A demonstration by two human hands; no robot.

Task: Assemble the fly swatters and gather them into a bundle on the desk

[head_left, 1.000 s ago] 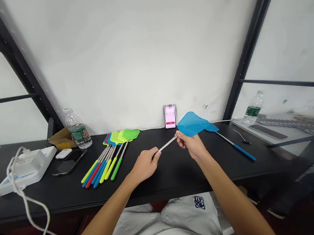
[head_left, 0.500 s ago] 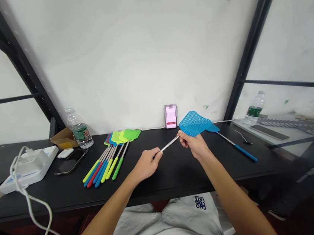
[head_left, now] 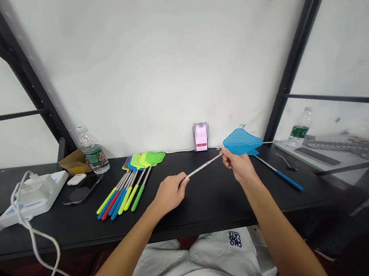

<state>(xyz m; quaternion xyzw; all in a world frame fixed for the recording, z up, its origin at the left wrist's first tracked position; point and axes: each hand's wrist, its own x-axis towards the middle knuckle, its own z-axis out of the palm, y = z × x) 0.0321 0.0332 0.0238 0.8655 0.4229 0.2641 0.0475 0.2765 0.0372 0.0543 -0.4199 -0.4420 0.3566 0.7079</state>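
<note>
A blue fly swatter (head_left: 241,141) with a perforated head and a metal telescopic rod is held between both hands above the black table. My left hand (head_left: 172,193) is closed round its handle end, which the fingers hide. My right hand (head_left: 236,162) pinches the rod just below the head. Behind the held head, a second blue fly swatter (head_left: 278,173) lies on the table at the right, its own head partly covered. To the left, several fly swatters (head_left: 124,190) with yellow, blue, red and green grips lie side by side in a fanned row.
A phone (head_left: 201,136) stands against the wall at the table's back. At the left are a water bottle (head_left: 94,154), an open cardboard box (head_left: 75,161), a white case (head_left: 77,179), a dark phone (head_left: 83,189) and a power strip (head_left: 34,197) with cables. Black frame posts rise on both sides.
My right hand has moved right with the swatter's head, and the metal rod between my hands shows longer. My left hand has stayed nearly in place.
</note>
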